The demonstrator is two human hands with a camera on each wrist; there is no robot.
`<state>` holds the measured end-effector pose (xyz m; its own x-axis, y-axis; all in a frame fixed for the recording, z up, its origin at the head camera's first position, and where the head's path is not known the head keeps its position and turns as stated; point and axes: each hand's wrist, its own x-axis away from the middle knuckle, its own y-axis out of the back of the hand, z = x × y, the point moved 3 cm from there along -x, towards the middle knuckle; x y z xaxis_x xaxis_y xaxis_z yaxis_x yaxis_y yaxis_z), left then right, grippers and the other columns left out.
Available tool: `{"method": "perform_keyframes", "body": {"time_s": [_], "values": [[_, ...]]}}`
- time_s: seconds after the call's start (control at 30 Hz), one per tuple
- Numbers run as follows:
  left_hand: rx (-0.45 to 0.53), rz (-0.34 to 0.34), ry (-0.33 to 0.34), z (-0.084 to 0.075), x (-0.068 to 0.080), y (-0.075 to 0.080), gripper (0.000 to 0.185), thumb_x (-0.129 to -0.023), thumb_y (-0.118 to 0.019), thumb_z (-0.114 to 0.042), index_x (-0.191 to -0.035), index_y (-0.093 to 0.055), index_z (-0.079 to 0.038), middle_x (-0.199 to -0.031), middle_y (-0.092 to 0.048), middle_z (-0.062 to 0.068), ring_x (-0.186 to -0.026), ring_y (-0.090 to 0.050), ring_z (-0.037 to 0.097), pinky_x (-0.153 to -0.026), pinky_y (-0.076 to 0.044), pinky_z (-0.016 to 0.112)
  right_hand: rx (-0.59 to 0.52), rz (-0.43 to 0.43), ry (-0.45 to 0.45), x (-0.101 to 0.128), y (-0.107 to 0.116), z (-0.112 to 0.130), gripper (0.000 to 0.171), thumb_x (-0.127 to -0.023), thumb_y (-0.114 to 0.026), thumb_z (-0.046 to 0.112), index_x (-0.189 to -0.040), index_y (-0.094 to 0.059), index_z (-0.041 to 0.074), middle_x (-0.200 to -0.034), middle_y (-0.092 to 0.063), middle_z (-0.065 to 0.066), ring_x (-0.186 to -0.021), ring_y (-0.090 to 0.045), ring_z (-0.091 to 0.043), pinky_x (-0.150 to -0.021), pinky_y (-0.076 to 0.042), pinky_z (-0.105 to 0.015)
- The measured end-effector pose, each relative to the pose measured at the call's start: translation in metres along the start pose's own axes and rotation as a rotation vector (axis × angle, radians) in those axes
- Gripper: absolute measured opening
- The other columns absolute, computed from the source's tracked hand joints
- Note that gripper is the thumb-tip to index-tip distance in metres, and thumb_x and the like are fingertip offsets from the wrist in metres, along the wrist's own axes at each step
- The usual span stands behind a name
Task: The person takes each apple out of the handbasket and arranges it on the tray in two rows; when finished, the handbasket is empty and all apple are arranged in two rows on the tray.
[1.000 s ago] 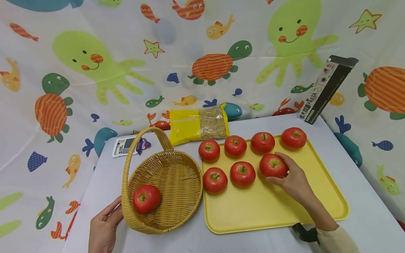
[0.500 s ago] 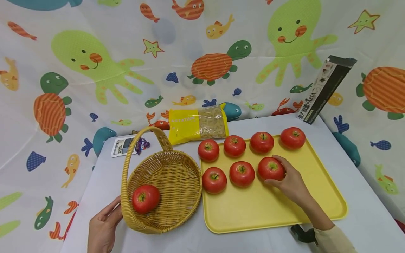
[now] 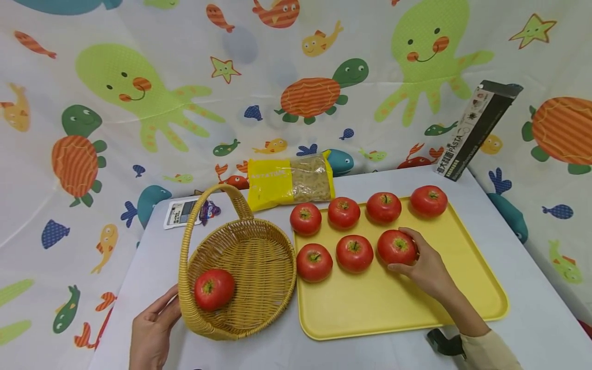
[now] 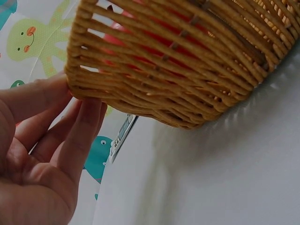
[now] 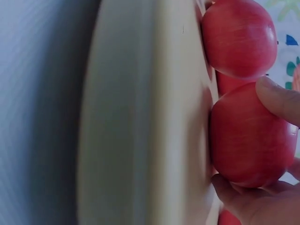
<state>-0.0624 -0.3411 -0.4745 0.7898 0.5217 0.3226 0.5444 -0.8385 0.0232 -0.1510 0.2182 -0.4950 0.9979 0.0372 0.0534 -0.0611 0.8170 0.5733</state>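
My left hand (image 3: 151, 329) holds the wicker basket (image 3: 261, 272) at its left side, thumb and fingertips at the woven rim (image 4: 77, 86). One red apple (image 3: 215, 290) lies inside the basket, toward the left. On the yellow tray (image 3: 365, 316), my right hand (image 3: 431, 267) grips another red apple (image 3: 395, 247) between thumb and fingers. In the right wrist view that gripped apple (image 5: 253, 136) sits right at the tray surface, close beside a neighbouring apple (image 5: 240, 37). Two apples stand left of it in the front row, the nearer one (image 3: 354, 254) with its stem up.
Several more apples, such as the far right one (image 3: 429, 201), form a back row along the tray's far edge. Behind them lies a yellow pasta bag (image 3: 290, 181). A dark pasta box (image 3: 478, 131) leans at the back right. Small packets (image 3: 181, 213) lie behind the basket.
The gripped apple and my right hand have shifted slightly toward the near left on the tray. The left hand and basket stay in place.
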Motion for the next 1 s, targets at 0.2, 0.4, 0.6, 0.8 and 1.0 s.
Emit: {"method": "perform_keyframes", "body": {"time_s": [0.2,0.4,0.6,0.8,1.0], "values": [[0.005,0.016,-0.011,0.001,-0.001,-0.001,0.034,-0.086,-0.078,0.006,-0.104,-0.081,-0.023,-0.096,-0.076,-0.012,-0.093,-0.073,0.002,-0.075,-0.060,0.020,0.039,0.017,0.054,0.000,0.006,0.008,0.097,-0.081,-0.088,0.017,-0.157,-0.028,0.003,-0.151,-0.038,-0.028,-0.134,-0.039,-0.049,-0.104,-0.041,-0.072],[-0.011,0.019,-0.016,-0.001,-0.002,-0.005,0.035,-0.085,-0.079,0.006,-0.110,-0.081,-0.018,-0.097,-0.076,-0.012,-0.094,-0.072,0.002,-0.077,-0.060,0.021,0.139,-0.022,0.197,-0.012,0.032,0.056,0.100,-0.084,-0.086,0.024,-0.161,-0.025,0.007,-0.162,-0.022,-0.028,-0.145,-0.025,-0.051,-0.102,-0.034,-0.080],[-0.022,0.008,-0.003,-0.003,-0.001,-0.004,0.034,-0.085,-0.079,0.005,-0.109,-0.081,-0.019,-0.098,-0.076,-0.012,-0.095,-0.072,0.001,-0.077,-0.060,0.020,0.140,0.010,0.366,-0.038,0.019,0.137,0.080,-0.092,-0.078,0.029,-0.157,-0.037,0.011,-0.165,-0.025,-0.018,-0.150,-0.024,-0.041,-0.110,-0.031,-0.074],[-0.032,0.022,-0.006,-0.003,-0.003,-0.002,0.033,-0.086,-0.080,0.003,-0.108,-0.081,-0.021,-0.098,-0.076,-0.013,-0.095,-0.072,0.001,-0.078,-0.060,0.020,0.046,0.146,0.567,-0.057,-0.046,0.219,0.061,-0.095,-0.075,0.027,-0.148,-0.051,0.010,-0.155,-0.045,-0.010,-0.146,-0.036,-0.030,-0.119,-0.032,-0.056],[-0.047,0.026,0.031,0.000,-0.003,0.001,0.034,-0.085,-0.081,0.001,-0.096,-0.080,-0.031,-0.097,-0.076,-0.013,-0.095,-0.071,0.000,-0.078,-0.060,0.020,0.122,0.441,0.720,-0.066,-0.134,0.275,0.046,-0.100,-0.068,0.030,-0.140,-0.059,0.008,-0.141,-0.059,-0.006,-0.133,-0.053,-0.018,-0.113,-0.042,-0.030]]}}
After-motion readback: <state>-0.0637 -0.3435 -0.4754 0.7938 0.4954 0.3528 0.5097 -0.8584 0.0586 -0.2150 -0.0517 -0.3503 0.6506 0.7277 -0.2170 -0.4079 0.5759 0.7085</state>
